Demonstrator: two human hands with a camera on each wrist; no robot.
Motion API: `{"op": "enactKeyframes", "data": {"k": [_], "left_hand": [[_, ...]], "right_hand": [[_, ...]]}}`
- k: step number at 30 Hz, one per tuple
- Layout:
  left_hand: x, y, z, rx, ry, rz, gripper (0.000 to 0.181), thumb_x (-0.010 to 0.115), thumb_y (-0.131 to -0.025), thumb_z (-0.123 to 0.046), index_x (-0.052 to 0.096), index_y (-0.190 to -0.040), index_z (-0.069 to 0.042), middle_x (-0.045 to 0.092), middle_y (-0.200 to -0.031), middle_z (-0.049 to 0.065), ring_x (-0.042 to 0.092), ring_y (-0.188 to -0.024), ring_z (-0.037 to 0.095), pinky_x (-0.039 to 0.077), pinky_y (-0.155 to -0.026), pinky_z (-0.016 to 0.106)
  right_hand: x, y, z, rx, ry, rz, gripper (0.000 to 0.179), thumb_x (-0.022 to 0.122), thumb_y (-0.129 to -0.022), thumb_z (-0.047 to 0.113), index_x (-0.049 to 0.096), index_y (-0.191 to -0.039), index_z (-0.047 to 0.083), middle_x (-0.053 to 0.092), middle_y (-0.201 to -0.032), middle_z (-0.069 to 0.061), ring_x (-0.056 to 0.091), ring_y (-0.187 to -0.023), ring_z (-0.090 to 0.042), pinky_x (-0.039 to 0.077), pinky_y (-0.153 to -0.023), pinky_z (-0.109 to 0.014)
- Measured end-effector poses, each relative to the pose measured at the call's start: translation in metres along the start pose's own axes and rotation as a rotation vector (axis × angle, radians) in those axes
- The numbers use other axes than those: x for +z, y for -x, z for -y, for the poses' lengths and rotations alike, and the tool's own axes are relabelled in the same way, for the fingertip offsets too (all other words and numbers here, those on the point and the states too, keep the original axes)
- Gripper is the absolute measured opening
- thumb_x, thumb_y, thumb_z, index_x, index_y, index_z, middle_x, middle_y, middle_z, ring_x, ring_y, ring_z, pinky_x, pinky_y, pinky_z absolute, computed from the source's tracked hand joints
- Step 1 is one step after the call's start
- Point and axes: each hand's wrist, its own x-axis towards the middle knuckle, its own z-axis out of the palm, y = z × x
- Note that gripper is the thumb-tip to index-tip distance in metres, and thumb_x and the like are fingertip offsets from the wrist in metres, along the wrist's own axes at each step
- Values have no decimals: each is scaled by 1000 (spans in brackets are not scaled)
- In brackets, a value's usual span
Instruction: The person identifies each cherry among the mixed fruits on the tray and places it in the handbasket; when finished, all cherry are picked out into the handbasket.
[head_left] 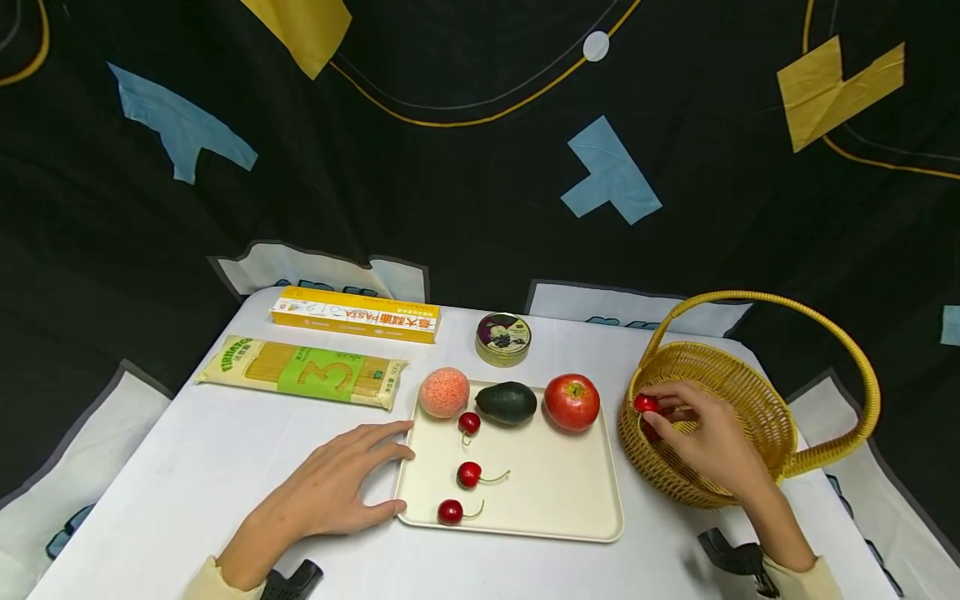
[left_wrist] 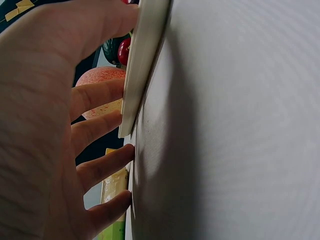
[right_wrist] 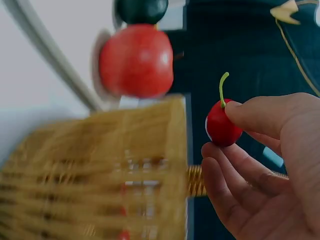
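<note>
One cherry point(right_wrist: 222, 126): pinched by right grip point(head_left: 701, 429) above wicker basket point(head_left: 750, 396) | Three cherries point(head_left: 468, 475): on cream tray point(head_left: 555, 492) | Left grip point(head_left: 333, 483): fingers spread, touching tray's edge

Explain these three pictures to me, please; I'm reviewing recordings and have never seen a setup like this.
There is no machine here: a person works with bare hands. The wide picture comes from a head-worn camera looking forward and down; the other two come from cameras on the left and right wrists.

On the white table lies a pale tray holding a peach, a dark avocado, a red apple and three cherries. Around it are a pasta box, a noodle packet, a round tin and a wicker basket.

The left hand touches the tray's edge. The right hand, at the basket, pinches another cherry.
</note>
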Motion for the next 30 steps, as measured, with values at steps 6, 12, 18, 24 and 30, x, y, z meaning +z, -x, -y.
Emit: {"op": "enactKeyframes", "data": {"k": [6,12,18,24,30], "left_hand": [[1,0,1,-6,9,3,52,77,-90,-65,70,-131,-35,48,-166,-7,50,-149,25,44,-121,56],[2,0,1,5,11,-5,52,79,-89,-63,70,-131,-34,48,-166,-7,50,-148,24,45,-120,55],[2,1,1,-1,6,-3,52,79,-89,-63,71,-131,-34,48,-166,-7,50,-148,25,45,-120,56],[2,1,1,-7,9,-4,51,80,-89,-63,71,-131,-35,48,-166,-7,51,-148,25,46,-119,57],[0,0,0,6,13,-10,51,81,-88,-61,71,-130,-33,49,-165,-7,50,-148,24,46,-119,55]], "right_hand": [[-12,7,-23,44,50,-29,38,88,-88,2,75,-123,9,76,-113,-10,75,-95,-30,59,-77,-13],[-18,14,-47,104,93,-13,37,87,-89,3,74,-124,4,75,-115,-17,75,-97,-36,55,-76,-9],[-21,12,-62,167,86,52,37,85,-91,4,73,-125,2,74,-118,-21,74,-99,-39,65,-76,-23],[-22,10,-77,264,96,142,36,81,-97,10,70,-130,0,71,-125,-27,73,-107,-47,65,-86,-60],[-18,8,-90,273,130,178,34,80,-96,9,70,-126,-3,69,-122,-27,72,-106,-48,63,-86,-63]]}}
